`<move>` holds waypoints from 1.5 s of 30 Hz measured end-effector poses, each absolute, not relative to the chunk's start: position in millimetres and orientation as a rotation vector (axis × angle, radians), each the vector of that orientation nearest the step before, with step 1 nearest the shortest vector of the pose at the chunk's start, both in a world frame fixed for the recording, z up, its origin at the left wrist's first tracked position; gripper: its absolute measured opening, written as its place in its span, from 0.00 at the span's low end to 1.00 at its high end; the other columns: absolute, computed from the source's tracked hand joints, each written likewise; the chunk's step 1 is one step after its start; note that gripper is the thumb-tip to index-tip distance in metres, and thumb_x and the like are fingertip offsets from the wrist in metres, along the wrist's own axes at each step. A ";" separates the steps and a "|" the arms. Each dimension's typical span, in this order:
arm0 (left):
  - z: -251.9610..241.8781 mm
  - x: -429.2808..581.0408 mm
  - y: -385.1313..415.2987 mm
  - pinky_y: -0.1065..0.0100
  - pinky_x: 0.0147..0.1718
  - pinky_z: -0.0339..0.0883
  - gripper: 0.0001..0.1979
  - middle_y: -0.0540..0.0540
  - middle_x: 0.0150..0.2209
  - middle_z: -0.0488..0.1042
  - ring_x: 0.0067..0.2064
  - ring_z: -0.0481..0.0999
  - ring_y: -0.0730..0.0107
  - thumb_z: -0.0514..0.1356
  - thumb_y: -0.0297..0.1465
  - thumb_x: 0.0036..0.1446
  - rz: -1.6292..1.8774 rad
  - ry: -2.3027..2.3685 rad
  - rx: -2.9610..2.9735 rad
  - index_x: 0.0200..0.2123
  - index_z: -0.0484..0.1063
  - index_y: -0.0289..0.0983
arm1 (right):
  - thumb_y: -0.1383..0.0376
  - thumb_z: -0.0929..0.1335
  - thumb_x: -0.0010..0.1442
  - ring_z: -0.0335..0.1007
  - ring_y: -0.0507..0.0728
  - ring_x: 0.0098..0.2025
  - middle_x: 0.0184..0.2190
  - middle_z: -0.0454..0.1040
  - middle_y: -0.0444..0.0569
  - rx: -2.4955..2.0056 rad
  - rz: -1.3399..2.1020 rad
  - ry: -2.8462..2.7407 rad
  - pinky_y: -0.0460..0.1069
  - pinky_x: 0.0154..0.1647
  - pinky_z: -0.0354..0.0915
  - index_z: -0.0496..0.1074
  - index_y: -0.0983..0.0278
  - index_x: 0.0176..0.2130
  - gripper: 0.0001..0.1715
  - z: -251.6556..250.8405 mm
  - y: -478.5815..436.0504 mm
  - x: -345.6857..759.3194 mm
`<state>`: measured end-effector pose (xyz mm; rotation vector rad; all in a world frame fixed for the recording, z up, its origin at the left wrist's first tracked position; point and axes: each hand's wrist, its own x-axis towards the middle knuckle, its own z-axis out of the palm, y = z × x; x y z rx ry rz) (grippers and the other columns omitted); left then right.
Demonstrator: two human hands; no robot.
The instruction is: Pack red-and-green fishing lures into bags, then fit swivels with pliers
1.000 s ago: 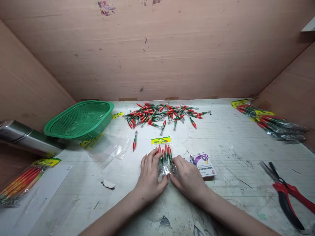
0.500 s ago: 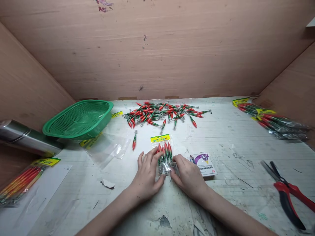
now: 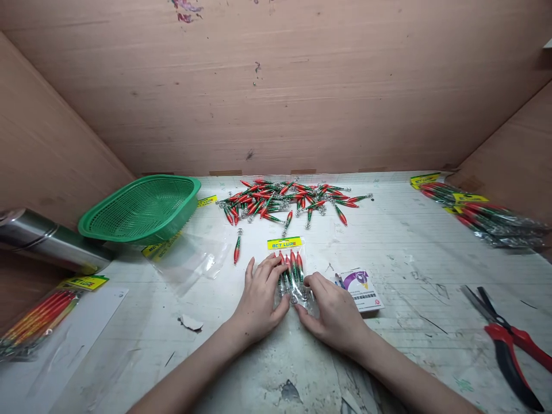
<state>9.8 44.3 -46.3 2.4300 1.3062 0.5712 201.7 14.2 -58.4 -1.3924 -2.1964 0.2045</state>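
A clear plastic bag of red-and-green squid lures [image 3: 293, 270], with a yellow "BCT LURE" header, lies flat on the table between my hands. My left hand [image 3: 259, 296] is closed on its left side, fingertips over the lures and thumb at the lower edge. My right hand [image 3: 334, 307] grips the lower right side, its thumb at the bag's bottom end. Parts of the bag are hidden under the fingers. Just beyond the bag lies a loose heap of similar lures [image 3: 280, 198], with a single lure [image 3: 237, 247] apart on the left.
To the left stand a green basket [image 3: 142, 210], a metal flask [image 3: 52, 241], empty clear bags [image 3: 194, 259] and a bag of orange lures [image 3: 43, 316]. Right of my hands are a small box [image 3: 364, 290], red-handled pliers [image 3: 502, 333] and stacked filled bags [image 3: 487, 215]. Wooden panels enclose the table.
My right thumb has shifted left along the bag's bottom end. My left hand keeps its place on the bag. The whole view has shifted slightly.
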 end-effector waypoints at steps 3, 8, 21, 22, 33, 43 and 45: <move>-46.1 16.4 44.7 0.36 0.64 0.38 0.25 0.36 0.58 0.67 0.64 0.62 0.50 0.55 0.26 0.52 0.580 1.369 2.364 0.55 0.63 0.39 | 0.63 0.65 0.58 0.72 0.57 0.31 0.31 0.72 0.48 -1.403 0.179 -2.193 0.49 0.30 0.64 0.63 0.62 0.38 0.08 -58.8 15.0 199.2; -45.7 25.4 44.1 0.33 0.63 0.34 0.29 0.36 0.58 0.66 0.63 0.63 0.49 0.54 0.24 0.47 0.591 1.475 2.270 0.56 0.62 0.39 | 0.62 0.65 0.57 0.71 0.57 0.30 0.31 0.72 0.48 -1.459 0.120 -2.178 0.49 0.28 0.62 0.62 0.62 0.37 0.08 -61.0 14.4 194.3; -46.0 27.7 43.1 0.31 0.62 0.30 0.30 0.36 0.58 0.67 0.62 0.64 0.51 0.52 0.22 0.46 0.633 1.504 2.231 0.55 0.61 0.40 | 0.61 0.65 0.61 0.72 0.58 0.31 0.31 0.73 0.49 -1.548 0.023 -2.220 0.49 0.28 0.60 0.64 0.62 0.37 0.06 -62.9 16.9 192.3; -46.2 27.1 43.0 0.31 0.62 0.30 0.30 0.36 0.58 0.67 0.62 0.65 0.51 0.52 0.22 0.46 0.638 1.498 2.237 0.55 0.61 0.40 | 0.61 0.65 0.62 0.73 0.58 0.31 0.31 0.74 0.49 -1.552 0.018 -2.228 0.49 0.28 0.60 0.64 0.62 0.37 0.07 -63.1 17.6 192.6; -39.4 15.6 45.7 0.28 0.61 0.32 0.28 0.37 0.56 0.68 0.59 0.66 0.46 0.59 0.28 0.49 0.558 1.363 2.421 0.56 0.64 0.41 | 0.63 0.66 0.62 0.73 0.57 0.28 0.30 0.73 0.47 -1.494 0.012 -2.249 0.47 0.24 0.58 0.64 0.61 0.36 0.06 -59.8 26.4 201.5; -40.3 20.7 48.9 0.32 0.62 0.29 0.27 0.36 0.53 0.70 0.59 0.65 0.46 0.61 0.31 0.48 0.570 1.380 2.466 0.54 0.65 0.39 | 0.67 0.63 0.58 0.72 0.55 0.28 0.29 0.72 0.46 -1.418 0.045 -2.272 0.47 0.26 0.60 0.63 0.61 0.36 0.02 -58.8 27.6 203.7; -40.3 22.4 49.2 0.32 0.62 0.29 0.26 0.35 0.52 0.70 0.59 0.65 0.46 0.60 0.31 0.48 0.556 1.382 2.486 0.53 0.65 0.38 | 0.67 0.63 0.58 0.72 0.55 0.27 0.29 0.72 0.46 -1.439 0.020 -2.250 0.46 0.25 0.59 0.63 0.61 0.35 0.02 -61.0 27.4 201.4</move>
